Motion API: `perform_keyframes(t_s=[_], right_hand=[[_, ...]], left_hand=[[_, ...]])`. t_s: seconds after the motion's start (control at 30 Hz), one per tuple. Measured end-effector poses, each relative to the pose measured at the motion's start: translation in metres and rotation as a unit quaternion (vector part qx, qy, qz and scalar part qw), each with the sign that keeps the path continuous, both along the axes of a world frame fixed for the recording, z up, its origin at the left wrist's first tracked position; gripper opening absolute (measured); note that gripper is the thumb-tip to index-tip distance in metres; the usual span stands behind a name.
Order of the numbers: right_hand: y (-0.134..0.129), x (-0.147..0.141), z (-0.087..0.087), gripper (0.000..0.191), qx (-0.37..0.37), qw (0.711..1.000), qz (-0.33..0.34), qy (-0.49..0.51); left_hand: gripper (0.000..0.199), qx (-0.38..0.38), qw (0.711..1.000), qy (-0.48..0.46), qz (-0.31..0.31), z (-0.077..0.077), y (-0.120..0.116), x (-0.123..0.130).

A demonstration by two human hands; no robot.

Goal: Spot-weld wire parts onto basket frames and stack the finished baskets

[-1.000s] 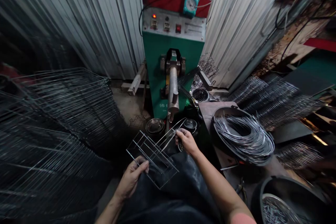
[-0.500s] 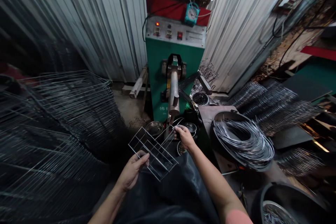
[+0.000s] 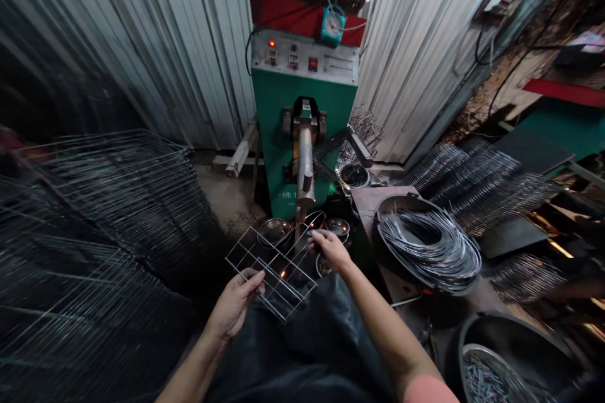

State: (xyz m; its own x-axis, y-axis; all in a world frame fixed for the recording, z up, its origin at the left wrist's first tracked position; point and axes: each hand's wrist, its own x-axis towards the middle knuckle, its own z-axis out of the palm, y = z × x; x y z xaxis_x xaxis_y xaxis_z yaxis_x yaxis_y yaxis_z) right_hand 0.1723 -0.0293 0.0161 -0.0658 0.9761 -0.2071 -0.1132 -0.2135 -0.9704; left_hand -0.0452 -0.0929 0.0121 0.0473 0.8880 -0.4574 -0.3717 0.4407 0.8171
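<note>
**Wire rack (image 3: 271,274) held in two hands before a green welding machine (image 3: 302,107)**

Head-worn view, looking forward and down. The flat rack of crossed steel wires is held tilted in the air above a black apron (image 3: 302,343), its far end close to the machine's vertical metal arm (image 3: 305,164). The left hand (image 3: 234,303) closes around the rack's near-left edge. The right hand (image 3: 332,250) is pressed closed on the wires at the rack's far-right end; the exact contact is partly hidden by the hand. Just beyond the rack stand two steel bowls (image 3: 274,231) (image 3: 338,227), one on each side of the arm. To the right, a coil of bright wire (image 3: 430,245) lies in a round black tub (image 3: 401,258) on a metal bench (image 3: 373,208). Behind it, rows of wire pieces (image 3: 472,182) are stacked. At lower right, a second black tub (image 3: 501,334) holds short metal rods (image 3: 482,378). A large pile of finished wire racks (image 3: 108,201) rises at left, against a corrugated metal wall (image 3: 151,44).
</note>
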Motion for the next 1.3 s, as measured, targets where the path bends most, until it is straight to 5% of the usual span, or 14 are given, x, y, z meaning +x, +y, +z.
perform_keyframes(t_s=[0.1, 0.23, 0.4, 0.73, 1.0, 1.13, 1.3], right_hand=[[-0.049, 0.007, -0.007, 0.03, 0.084, 0.99, 0.055, -0.099], [-0.09, -0.001, -0.024, 0.036, 0.103, 0.98, 0.075, -0.15], [-0.081, -0.012, -0.031, 0.041, 0.132, 0.978, 0.066, -0.146], [-0.075, -0.017, -0.015, 0.041, 0.124, 0.98, 0.063, -0.142], [-0.07, -0.016, -0.03, 0.042, 0.118, 0.981, 0.079, -0.133], [-0.081, -0.013, -0.029, 0.039, 0.132, 0.981, 0.062, -0.128], [-0.117, -0.006, -0.022, 0.04, 0.145, 0.973, 0.133, -0.122]], left_hand=[[0.037, -0.001, 1.0, -0.013, 0.014, -0.003, -0.001, 0.004], [0.036, 0.034, 0.999, -0.004, 0.038, -0.005, -0.002, 0.009], [0.038, 0.034, 0.998, -0.002, 0.056, -0.007, -0.003, 0.009], [0.042, 0.039, 0.997, 0.037, 0.054, -0.001, 0.006, 0.007], [0.042, 0.04, 0.997, 0.037, 0.058, -0.005, 0.009, 0.006], [0.042, 0.044, 0.997, 0.038, 0.041, -0.009, 0.001, 0.005], [0.038, 0.031, 0.999, 0.029, -0.013, -0.009, -0.024, 0.001]])
